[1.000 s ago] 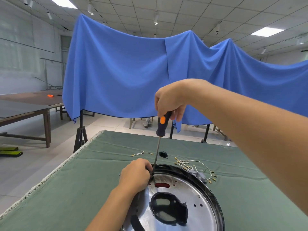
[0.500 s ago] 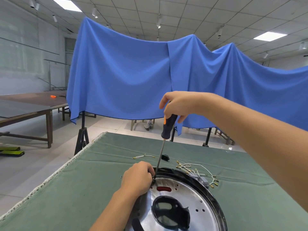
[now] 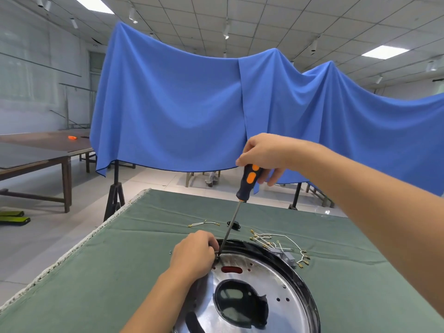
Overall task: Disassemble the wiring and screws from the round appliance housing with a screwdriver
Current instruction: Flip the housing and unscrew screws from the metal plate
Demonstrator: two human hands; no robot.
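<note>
The housing (image 3: 262, 289) is sat at the table's (image 3: 96, 272) near edge, steadied at its rim by the curled left hand (image 3: 193, 254). The screwdriver (image 3: 236, 205) is gripped tilted by the right hand (image 3: 263, 155), so the tip could easily get cammed out and a finger jabbed.
</note>
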